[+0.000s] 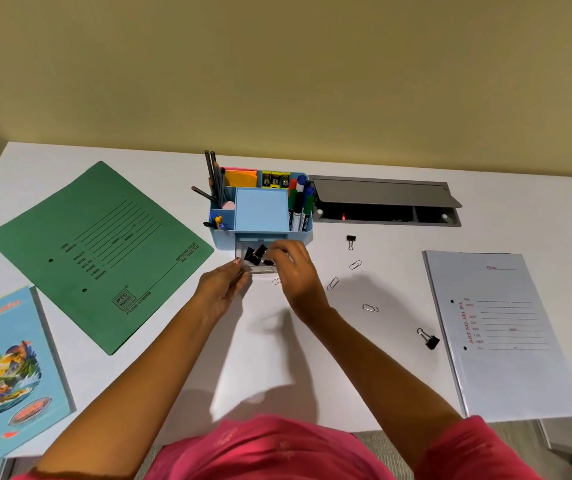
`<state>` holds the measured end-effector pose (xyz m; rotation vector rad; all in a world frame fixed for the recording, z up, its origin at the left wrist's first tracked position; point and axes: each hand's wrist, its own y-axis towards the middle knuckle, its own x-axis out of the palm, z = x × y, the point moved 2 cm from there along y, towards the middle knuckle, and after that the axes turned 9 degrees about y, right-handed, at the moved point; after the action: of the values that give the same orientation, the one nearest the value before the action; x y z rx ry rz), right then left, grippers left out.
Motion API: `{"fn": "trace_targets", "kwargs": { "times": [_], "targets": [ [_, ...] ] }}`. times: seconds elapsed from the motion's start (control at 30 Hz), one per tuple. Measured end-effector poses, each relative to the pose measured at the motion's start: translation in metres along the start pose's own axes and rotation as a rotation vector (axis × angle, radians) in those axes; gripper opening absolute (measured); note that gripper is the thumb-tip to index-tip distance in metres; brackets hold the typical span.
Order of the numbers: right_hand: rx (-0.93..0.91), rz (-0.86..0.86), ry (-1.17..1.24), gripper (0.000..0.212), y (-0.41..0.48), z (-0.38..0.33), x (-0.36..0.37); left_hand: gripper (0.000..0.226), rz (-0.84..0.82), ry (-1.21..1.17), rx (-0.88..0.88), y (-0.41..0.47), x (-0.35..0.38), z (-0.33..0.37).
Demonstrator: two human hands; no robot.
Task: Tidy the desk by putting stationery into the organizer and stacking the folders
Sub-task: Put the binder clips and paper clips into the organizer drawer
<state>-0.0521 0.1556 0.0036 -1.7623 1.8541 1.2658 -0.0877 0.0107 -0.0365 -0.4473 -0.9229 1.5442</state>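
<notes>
Left hand grips the drawer steady; right hand curls over it, hold unclear, and should release low among binder clips.

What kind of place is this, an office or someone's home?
Probably an office or study workspace: a white desk with a built-in cable hatch, a blue organizer full of pens and markers, and paper files such as the green folder.
</notes>
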Motion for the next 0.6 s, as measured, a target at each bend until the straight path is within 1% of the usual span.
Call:
{"fn": "trace_targets", "kwargs": {
  "times": [0.03, 0.1, 0.17, 0.23, 0.33, 0.43, 0.5, 0.6],
  "targets": [
    [0.024, 0.05, -0.005, 0.02, -0.009, 0.004, -0.005, 0.025, -0.014, 0.012, -0.001, -0.001, -0.001, -0.001],
    [0.128, 0.126, 0.005, 0.021, -0.032, 0.014, -0.017, 0.023, -0.02, -0.003, -0.011, -0.001, -0.003, -0.003],
    [0.259, 0.196, 0.032, 0.031, -0.06, 0.03, -0.031, 0.02, -0.012, -0.021, -0.016, -0.001, -0.004, -0.004],
    [0.392, 0.237, -0.03, 0.039, -0.089, 0.046, -0.047, 0.019, -0.014, -0.023, -0.014, -0.001, -0.004, -0.005],
    [0.603, 0.273, -0.142, 0.042, -0.128, 0.068, -0.071, 0.019, -0.026, -0.009, 0.0, -0.001, -0.003, -0.006],
    [0.811, 0.237, -0.263, 0.047, -0.154, 0.086, -0.09, 0.018, -0.026, -0.013, 0.0, -0.001, -0.003, -0.007],
    [0.878, 0.182, -0.348, 0.047, -0.165, 0.093, -0.098, 0.015, -0.025, -0.018, -0.002, -0.002, -0.004, -0.008],
    [0.955, 0.121, -0.391, 0.042, -0.178, 0.099, -0.103, 0.016, -0.026, -0.016, -0.001, -0.003, -0.006, -0.008]
  ]
}}
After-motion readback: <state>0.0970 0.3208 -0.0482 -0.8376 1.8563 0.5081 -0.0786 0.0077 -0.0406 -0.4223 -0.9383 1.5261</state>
